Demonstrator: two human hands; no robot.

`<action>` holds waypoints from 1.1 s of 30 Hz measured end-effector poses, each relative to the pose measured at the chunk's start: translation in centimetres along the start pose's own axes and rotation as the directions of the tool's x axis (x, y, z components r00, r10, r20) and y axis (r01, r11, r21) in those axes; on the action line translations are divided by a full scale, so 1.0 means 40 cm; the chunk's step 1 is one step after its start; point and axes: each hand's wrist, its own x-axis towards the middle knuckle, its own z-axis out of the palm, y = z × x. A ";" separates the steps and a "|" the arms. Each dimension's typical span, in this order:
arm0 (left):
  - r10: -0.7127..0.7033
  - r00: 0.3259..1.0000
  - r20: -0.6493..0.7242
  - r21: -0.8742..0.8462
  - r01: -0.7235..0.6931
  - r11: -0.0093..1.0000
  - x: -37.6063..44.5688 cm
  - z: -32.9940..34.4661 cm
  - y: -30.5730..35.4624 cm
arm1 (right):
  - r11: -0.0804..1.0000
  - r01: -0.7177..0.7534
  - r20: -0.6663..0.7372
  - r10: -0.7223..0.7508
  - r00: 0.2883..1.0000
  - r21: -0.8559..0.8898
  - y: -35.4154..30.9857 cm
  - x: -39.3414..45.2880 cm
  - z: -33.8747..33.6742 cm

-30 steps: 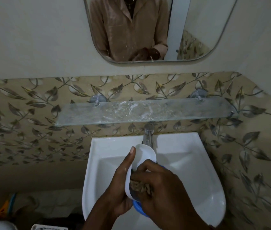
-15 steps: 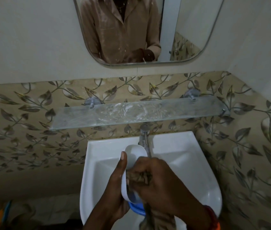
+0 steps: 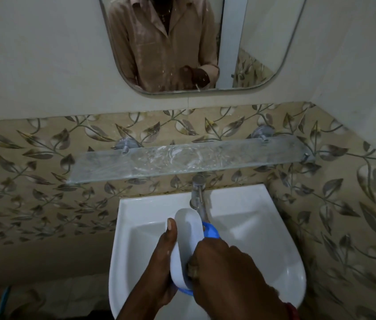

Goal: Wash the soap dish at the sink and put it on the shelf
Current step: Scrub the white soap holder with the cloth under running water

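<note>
Left hand is gripping an upright white soap dish with blue rim over the sink; right hand fingers are curling into it.

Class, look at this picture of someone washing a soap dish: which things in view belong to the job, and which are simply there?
Part of the job:
soap dish, held over the sink
left hand, gripping the dish
right hand, rubbing inside it
tap
glass shelf, where the dish will go

Simply there:
mirror
leaf-patterned tiles
</note>
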 end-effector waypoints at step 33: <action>0.025 0.998 0.056 0.196 -0.036 0.980 0.070 -0.056 0.039 | 0.994 0.107 -0.213 -0.107 0.971 -0.014 0.021 0.134 0.040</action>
